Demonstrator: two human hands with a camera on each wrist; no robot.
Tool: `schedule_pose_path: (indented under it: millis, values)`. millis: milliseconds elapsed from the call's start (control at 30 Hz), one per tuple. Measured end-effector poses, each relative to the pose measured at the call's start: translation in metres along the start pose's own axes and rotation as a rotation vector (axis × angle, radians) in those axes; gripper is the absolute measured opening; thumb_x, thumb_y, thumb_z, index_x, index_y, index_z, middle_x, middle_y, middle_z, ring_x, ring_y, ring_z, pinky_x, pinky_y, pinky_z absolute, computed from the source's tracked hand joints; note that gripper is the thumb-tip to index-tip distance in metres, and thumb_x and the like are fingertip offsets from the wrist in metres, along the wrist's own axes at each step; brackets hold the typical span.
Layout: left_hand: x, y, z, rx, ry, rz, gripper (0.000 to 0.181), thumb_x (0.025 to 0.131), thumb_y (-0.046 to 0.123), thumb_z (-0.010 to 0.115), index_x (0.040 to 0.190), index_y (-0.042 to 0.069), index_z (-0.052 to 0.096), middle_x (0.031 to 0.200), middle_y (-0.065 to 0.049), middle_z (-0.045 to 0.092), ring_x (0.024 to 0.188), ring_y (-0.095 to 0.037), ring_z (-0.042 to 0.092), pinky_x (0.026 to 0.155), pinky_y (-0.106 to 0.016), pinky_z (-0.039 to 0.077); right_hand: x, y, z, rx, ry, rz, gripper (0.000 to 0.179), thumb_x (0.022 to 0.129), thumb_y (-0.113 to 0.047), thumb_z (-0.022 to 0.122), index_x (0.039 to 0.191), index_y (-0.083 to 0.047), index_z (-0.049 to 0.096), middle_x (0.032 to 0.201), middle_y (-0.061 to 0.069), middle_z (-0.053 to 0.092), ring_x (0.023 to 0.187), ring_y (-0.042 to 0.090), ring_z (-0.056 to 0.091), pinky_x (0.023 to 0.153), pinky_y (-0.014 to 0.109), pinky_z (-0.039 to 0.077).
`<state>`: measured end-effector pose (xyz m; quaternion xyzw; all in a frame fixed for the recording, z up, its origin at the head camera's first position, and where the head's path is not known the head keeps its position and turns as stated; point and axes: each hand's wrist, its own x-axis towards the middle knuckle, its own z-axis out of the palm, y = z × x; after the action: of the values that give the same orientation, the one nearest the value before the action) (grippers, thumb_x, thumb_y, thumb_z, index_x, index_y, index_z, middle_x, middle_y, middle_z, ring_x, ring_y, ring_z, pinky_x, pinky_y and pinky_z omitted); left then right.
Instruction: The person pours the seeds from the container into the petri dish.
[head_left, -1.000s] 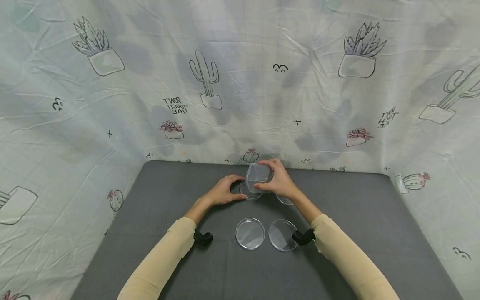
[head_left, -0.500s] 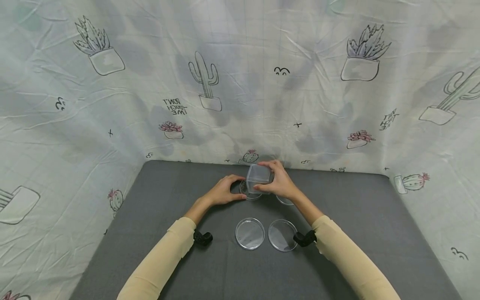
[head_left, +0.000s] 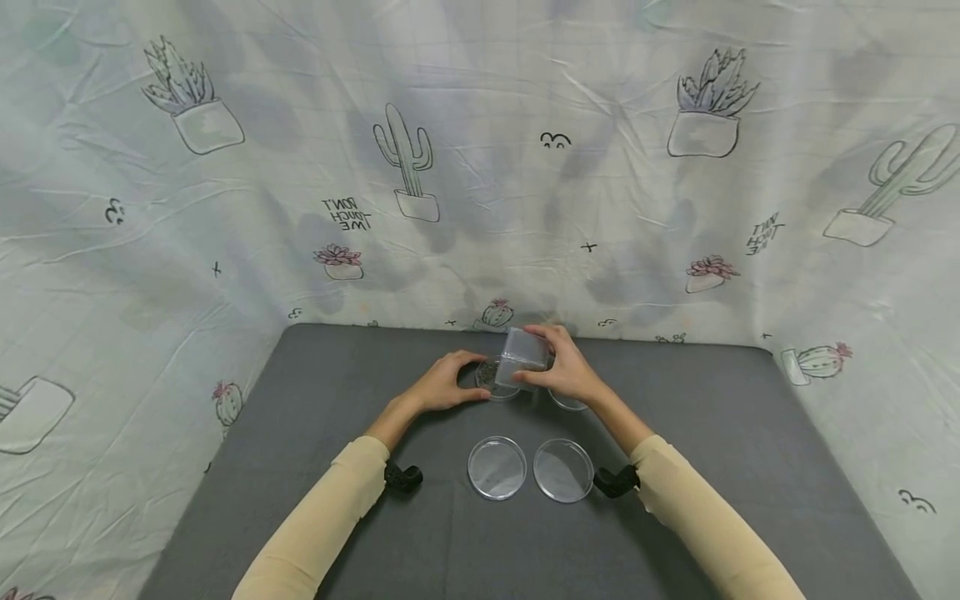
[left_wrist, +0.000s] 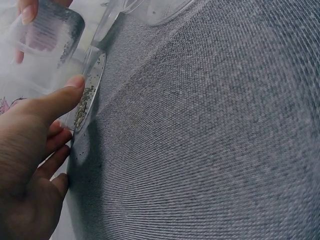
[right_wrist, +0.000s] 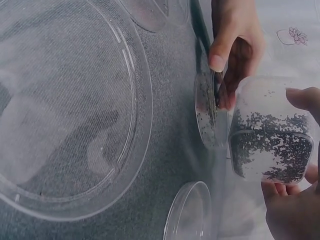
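With its thumb and fingers on either side, my left hand (head_left: 444,384) holds the rim of a clear petri dish (head_left: 486,379) at the back of the table. Small dark greenish-brown grains (left_wrist: 86,106) lie in that dish. My right hand (head_left: 564,367) grips a clear squarish plastic container (head_left: 522,354), tilted toward the left over the dish. Inside the container, many dark grains (right_wrist: 270,137) show through the wall in the right wrist view. The container covers the right part of the dish in the head view.
Two clear petri dishes lie side by side nearer the front, a left one (head_left: 497,468) and a right one (head_left: 563,471). Another dish (head_left: 567,402) sits under the right wrist. A patterned cloth (head_left: 480,167) hangs behind the grey table (head_left: 360,358).
The container in my right hand has tipped further and shifted slightly right. More grains now show in the held dish. My left hand stays at the dish's rim.
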<state>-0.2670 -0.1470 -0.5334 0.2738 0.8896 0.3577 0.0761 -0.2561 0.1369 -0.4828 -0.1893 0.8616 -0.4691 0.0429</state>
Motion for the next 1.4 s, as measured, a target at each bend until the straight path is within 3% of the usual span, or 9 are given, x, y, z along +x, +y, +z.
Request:
schedule_pose_path:
  millis: [333, 600, 900, 1200, 1300, 1400]
  values:
    - [-0.009, 0.008, 0.004, 0.009, 0.001, -0.021, 0.071, 0.098, 0.036, 0.082, 0.156, 0.005, 0.056, 0.16, -0.02, 0.057, 0.151, -0.042, 0.051, 0.126, -0.062, 0.042, -0.015, 0.0, -0.011, -0.034, 0.051, 0.013, 0.084, 0.09, -0.029, 0.087, 0.16, -0.007, 0.046, 0.156, 0.026, 0.044, 0.139, 0.044, 0.05, 0.119, 0.067, 0.043]
    - [-0.008, 0.01, 0.006, 0.019, 0.009, -0.024, 0.071, 0.098, 0.037, 0.083, 0.156, 0.006, 0.057, 0.159, -0.02, 0.058, 0.152, -0.041, 0.052, 0.126, -0.06, 0.042, -0.024, 0.007, -0.031, 0.059, 0.092, 0.023, 0.088, 0.09, -0.02, 0.087, 0.161, 0.002, 0.039, 0.163, 0.028, 0.042, 0.15, 0.047, 0.044, 0.13, 0.064, 0.036]
    - [-0.007, 0.012, 0.006, 0.007, 0.017, -0.037, 0.07, 0.098, 0.036, 0.083, 0.156, 0.007, 0.057, 0.159, -0.02, 0.057, 0.152, -0.041, 0.051, 0.126, -0.061, 0.042, -0.038, 0.027, -0.061, 0.097, 0.111, 0.036, 0.088, 0.093, -0.016, 0.085, 0.163, 0.005, 0.034, 0.161, 0.03, 0.044, 0.155, 0.05, 0.042, 0.132, 0.063, 0.033]
    - [-0.006, 0.009, 0.006, 0.007, 0.025, -0.034, 0.07, 0.097, 0.036, 0.084, 0.155, 0.006, 0.058, 0.159, -0.02, 0.058, 0.152, -0.042, 0.052, 0.126, -0.061, 0.042, -0.074, 0.059, -0.098, 0.098, 0.193, 0.081, 0.079, 0.095, -0.011, 0.084, 0.157, 0.007, 0.038, 0.157, 0.031, 0.047, 0.152, 0.048, 0.045, 0.132, 0.059, 0.033]
    - [-0.005, 0.008, 0.006, 0.014, 0.026, -0.031, 0.07, 0.097, 0.036, 0.084, 0.155, 0.006, 0.058, 0.158, -0.02, 0.058, 0.151, -0.041, 0.052, 0.126, -0.061, 0.042, -0.09, 0.072, -0.113, 0.074, 0.228, 0.112, 0.079, 0.096, -0.012, 0.085, 0.157, 0.007, 0.038, 0.159, 0.029, 0.047, 0.152, 0.046, 0.044, 0.132, 0.051, 0.036]
    - [-0.004, 0.008, 0.006, 0.024, 0.028, -0.022, 0.07, 0.097, 0.036, 0.084, 0.154, 0.006, 0.059, 0.157, -0.02, 0.059, 0.15, -0.042, 0.053, 0.125, -0.061, 0.043, -0.108, 0.083, -0.125, 0.048, 0.259, 0.154, 0.082, 0.096, -0.014, 0.084, 0.159, 0.006, 0.036, 0.16, 0.029, 0.047, 0.152, 0.045, 0.045, 0.127, 0.028, 0.042]
